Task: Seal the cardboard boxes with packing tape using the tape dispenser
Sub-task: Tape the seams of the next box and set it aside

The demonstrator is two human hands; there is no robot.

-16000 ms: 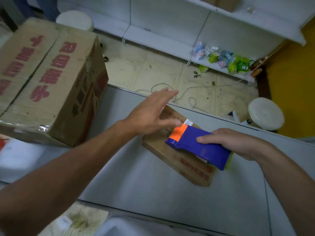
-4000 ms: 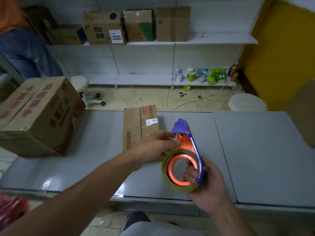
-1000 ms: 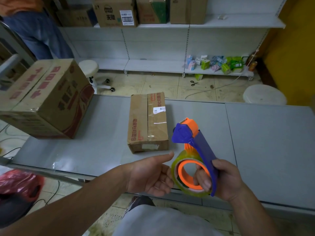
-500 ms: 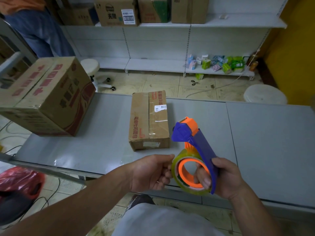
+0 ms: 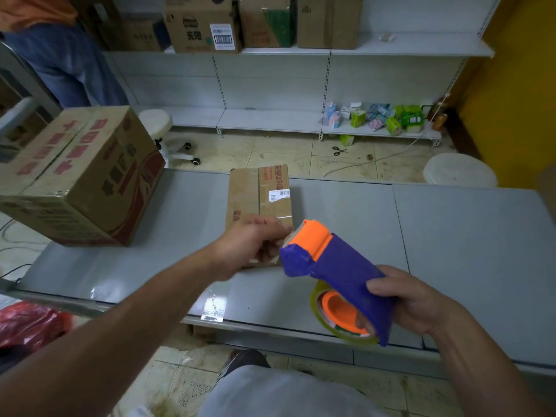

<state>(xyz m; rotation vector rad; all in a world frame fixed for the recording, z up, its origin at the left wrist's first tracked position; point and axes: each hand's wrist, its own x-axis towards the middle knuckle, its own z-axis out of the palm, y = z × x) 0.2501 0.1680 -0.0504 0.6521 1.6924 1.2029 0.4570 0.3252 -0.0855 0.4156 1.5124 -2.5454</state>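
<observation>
Head view: tape ready, no strip laid yet.
Right hand [image 5: 416,302] grips the tape dispenser [image 5: 340,266], lower right; left hand [image 5: 254,245] pinches its tape end [image 5: 285,239] above the small box [image 5: 258,197], centre; large box [image 5: 75,176], left, waits.

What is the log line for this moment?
right hand: grips tape dispenser | left hand: at its cutter, grip unclear | small box: on table

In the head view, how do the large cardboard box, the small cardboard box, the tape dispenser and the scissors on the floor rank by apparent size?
1. large cardboard box
2. small cardboard box and tape dispenser: they look alike, and the dispenser is nearer the camera, so tied
3. scissors, far smallest
</observation>
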